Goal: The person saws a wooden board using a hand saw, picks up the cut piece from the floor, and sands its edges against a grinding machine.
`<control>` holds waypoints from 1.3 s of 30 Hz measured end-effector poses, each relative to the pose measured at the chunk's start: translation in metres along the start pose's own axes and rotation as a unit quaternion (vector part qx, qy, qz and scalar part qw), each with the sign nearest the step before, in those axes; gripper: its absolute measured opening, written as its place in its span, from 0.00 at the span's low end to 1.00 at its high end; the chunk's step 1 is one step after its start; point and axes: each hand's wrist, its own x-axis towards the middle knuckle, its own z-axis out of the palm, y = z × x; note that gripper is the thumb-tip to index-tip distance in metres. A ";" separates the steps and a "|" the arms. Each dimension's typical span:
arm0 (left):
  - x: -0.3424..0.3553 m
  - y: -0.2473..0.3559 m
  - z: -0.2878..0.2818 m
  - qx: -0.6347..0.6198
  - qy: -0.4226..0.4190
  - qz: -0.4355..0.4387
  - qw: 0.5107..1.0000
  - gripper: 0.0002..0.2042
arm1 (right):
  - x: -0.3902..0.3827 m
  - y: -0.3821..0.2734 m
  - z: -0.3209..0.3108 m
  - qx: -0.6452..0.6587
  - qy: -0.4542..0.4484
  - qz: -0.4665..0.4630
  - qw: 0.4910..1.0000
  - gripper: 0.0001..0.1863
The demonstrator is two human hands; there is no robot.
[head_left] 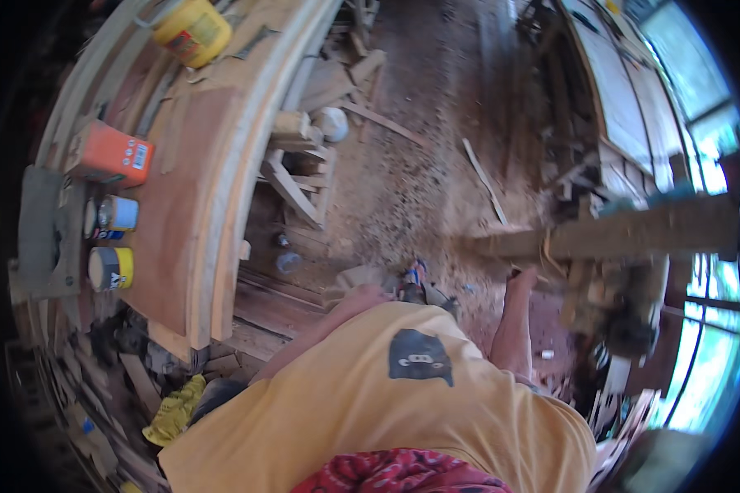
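My left hand [368, 296] is reaching forward past the yellow shirt, next to a beige-grey flat piece [349, 282] whose kind I cannot make out. Just right of it, a dark object with blue and red parts [416, 275] shows partly above the shirt's edge. My right hand [521, 277] hangs low on the other side, close to a thick wooden post [617, 236]; whether it touches the post is unclear. The fingers of both hands are too small and blurred to read.
On the left, a wooden workbench [181, 177] bears a yellow bucket [192, 34], an orange-red container [115, 154] and several cans [111, 269]. Wood offcuts [292, 185] and a thin strip [485, 181] lie on the dirt floor. Another table [621, 99] stands far right.
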 end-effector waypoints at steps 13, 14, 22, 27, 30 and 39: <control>0.252 0.184 -0.284 0.252 -0.012 0.159 0.954 0.26 | 0.081 0.018 0.225 -0.097 -0.095 0.168 0.976 0.21; 0.271 0.195 -0.316 0.221 0.014 0.131 0.966 0.27 | 0.073 0.000 0.261 -0.115 -0.137 0.142 0.974 0.22; 0.312 0.287 -0.487 -0.069 0.074 0.155 0.983 0.30 | -0.010 -0.129 0.534 -0.380 -0.353 -0.206 0.830 0.25; 0.387 0.387 -0.586 -0.516 -0.086 0.112 0.845 0.36 | -0.049 -0.183 0.655 -0.493 -0.322 -0.631 0.505 0.30; 0.441 0.427 -0.627 -0.503 0.067 0.175 0.844 0.16 | -0.038 -0.213 0.717 -0.539 -0.377 -0.604 0.450 0.37; 0.566 0.529 -0.750 -0.585 -0.087 0.215 0.777 0.21 | 0.135 -0.306 0.868 -0.448 -0.293 -0.440 0.722 0.28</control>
